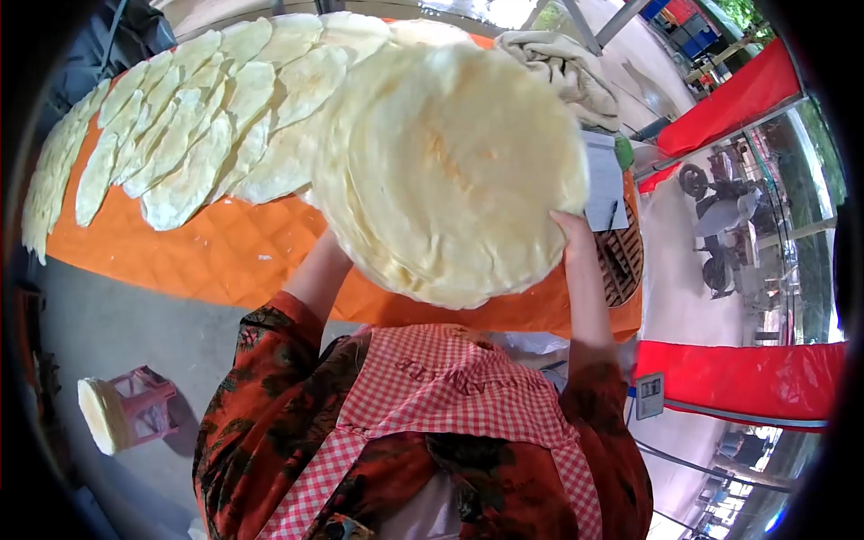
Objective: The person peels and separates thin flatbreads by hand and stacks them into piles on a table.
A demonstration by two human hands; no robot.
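Note:
A thick stack of round, pale flatbreads [459,171] is held up over the orange cloth [198,261]. My right hand [572,236] grips the stack's right edge, with the thumb on top. The fingers of my left hand are hidden beneath the stack; only the wrist and forearm show at its lower left side. More thin flatbreads [189,162] lie spread out and overlapping on the cloth to the left and behind the stack.
A crumpled towel [562,72], white papers [603,180] with a pen and a woven brown mat [621,261] lie on the right. Left on the floor, a pink stool [148,405] bears another pale round stack [102,416]. Red sheeting [738,382] hangs at the right.

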